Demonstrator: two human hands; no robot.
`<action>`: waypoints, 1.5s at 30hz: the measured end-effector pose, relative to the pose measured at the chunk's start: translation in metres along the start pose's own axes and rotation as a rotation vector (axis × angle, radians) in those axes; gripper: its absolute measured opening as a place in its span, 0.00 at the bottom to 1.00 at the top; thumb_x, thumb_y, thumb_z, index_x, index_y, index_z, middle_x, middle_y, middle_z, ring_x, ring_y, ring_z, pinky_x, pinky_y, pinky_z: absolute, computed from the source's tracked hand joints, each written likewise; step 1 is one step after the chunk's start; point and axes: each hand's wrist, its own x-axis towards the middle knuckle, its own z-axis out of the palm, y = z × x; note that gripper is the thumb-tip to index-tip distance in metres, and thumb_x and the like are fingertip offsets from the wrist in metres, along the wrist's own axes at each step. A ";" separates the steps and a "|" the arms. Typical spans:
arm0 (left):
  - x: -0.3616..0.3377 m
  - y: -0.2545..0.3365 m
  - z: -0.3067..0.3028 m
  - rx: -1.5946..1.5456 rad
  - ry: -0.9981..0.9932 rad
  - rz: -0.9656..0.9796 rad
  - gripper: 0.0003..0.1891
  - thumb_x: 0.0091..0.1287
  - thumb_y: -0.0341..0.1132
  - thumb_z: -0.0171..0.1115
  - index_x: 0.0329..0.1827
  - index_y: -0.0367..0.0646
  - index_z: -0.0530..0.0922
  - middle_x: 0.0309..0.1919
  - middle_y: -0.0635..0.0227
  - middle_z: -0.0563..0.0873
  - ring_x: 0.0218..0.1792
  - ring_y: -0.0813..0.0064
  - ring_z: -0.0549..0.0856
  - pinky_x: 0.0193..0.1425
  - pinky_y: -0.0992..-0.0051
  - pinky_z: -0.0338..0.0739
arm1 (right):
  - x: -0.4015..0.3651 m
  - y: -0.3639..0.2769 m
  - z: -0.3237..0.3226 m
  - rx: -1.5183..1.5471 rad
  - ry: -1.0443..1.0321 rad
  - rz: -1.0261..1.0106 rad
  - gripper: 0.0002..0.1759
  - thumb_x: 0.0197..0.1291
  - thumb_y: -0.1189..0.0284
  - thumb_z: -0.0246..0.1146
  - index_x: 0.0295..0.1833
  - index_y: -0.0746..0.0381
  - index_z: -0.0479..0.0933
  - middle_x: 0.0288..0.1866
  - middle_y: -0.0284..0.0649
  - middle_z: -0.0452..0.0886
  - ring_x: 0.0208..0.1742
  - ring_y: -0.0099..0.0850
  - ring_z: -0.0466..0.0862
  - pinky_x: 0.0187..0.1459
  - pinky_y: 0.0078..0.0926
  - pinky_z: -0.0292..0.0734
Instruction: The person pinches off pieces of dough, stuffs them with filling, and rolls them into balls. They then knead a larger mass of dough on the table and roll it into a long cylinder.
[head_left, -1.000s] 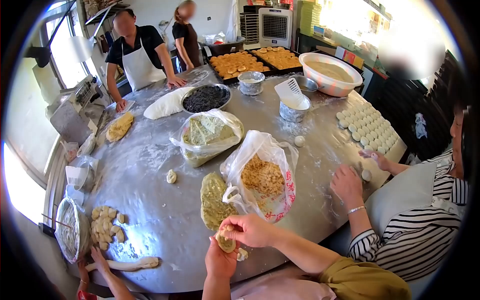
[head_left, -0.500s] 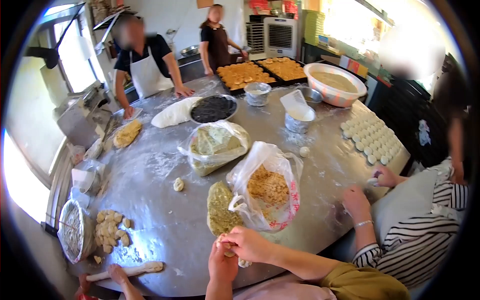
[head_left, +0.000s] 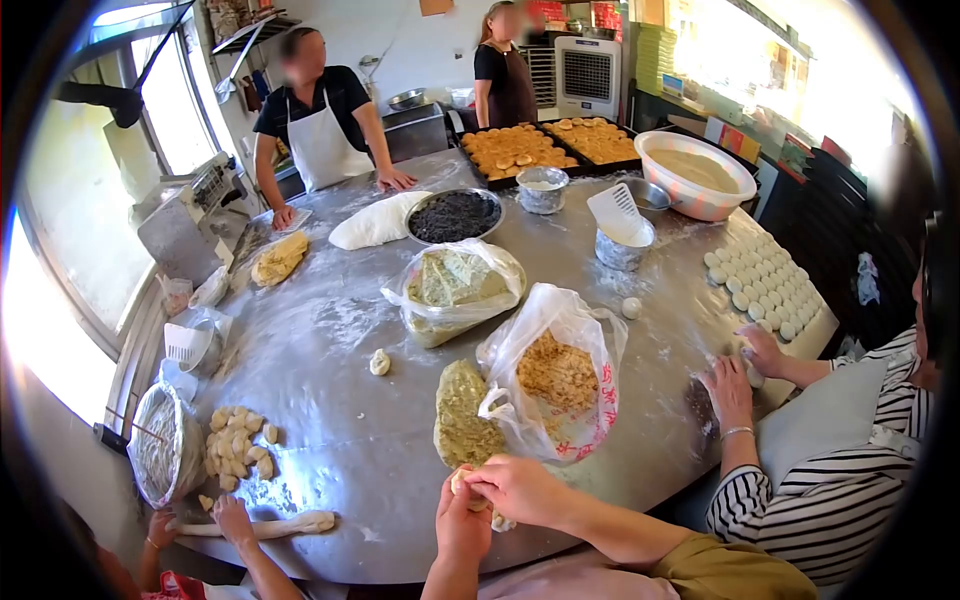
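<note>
My left hand (head_left: 462,525) is closed around a small piece of dough (head_left: 461,481), near the table's front edge. The fingers of my right hand (head_left: 519,490) pinch the same piece from the right side. My fingers hide most of it. Just beyond my hands lies a greenish mound of filling (head_left: 462,415) on the metal table. Beside it, an open plastic bag (head_left: 493,405) holds a crumbly orange-brown filling (head_left: 556,372). A few pale dough bits (head_left: 503,522) show under my right hand.
A co-worker's hands (head_left: 235,520) rest on a dough roll (head_left: 290,525) at left, near cut dough pieces (head_left: 238,445). At right, another person's hands (head_left: 728,390) work beside rows of dough balls (head_left: 765,285). Farther back are a bag of green filling (head_left: 455,290) and trays of pastries (head_left: 515,150).
The view has shifted, so the table sits slightly further right and lower. My hands still hold the dough piece together. The right-hand co-worker's hands have moved closer to the dough balls.
</note>
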 end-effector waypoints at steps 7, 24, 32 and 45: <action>-0.001 -0.004 0.004 0.081 -0.037 0.031 0.15 0.75 0.33 0.47 0.62 0.38 0.66 0.56 0.59 0.75 0.57 0.65 0.76 0.62 0.65 0.72 | -0.004 0.000 0.002 0.039 0.027 0.079 0.10 0.57 0.73 0.63 0.45 0.62 0.80 0.37 0.45 0.83 0.38 0.42 0.83 0.40 0.32 0.78; 0.001 0.005 0.001 0.083 -0.043 -0.038 0.16 0.73 0.33 0.48 0.60 0.36 0.68 0.57 0.56 0.75 0.58 0.61 0.76 0.64 0.61 0.72 | -0.002 0.009 0.006 0.083 0.020 0.090 0.13 0.59 0.72 0.61 0.49 0.62 0.77 0.39 0.46 0.84 0.43 0.42 0.83 0.45 0.34 0.77; 0.001 0.032 0.017 -0.150 -0.137 -0.115 0.22 0.73 0.35 0.51 0.66 0.35 0.64 0.59 0.55 0.74 0.63 0.54 0.72 0.71 0.59 0.65 | 0.005 0.022 -0.026 -0.098 0.024 -0.288 0.51 0.51 0.39 0.63 0.70 0.67 0.61 0.70 0.49 0.64 0.70 0.44 0.65 0.69 0.38 0.57; -0.004 0.012 0.006 -0.086 -0.173 -0.174 0.22 0.71 0.28 0.50 0.68 0.40 0.63 0.53 0.64 0.78 0.53 0.70 0.80 0.52 0.71 0.78 | -0.005 0.035 0.021 -0.388 0.140 -0.423 0.31 0.62 0.43 0.51 0.53 0.60 0.70 0.65 0.41 0.73 0.74 0.46 0.61 0.71 0.49 0.46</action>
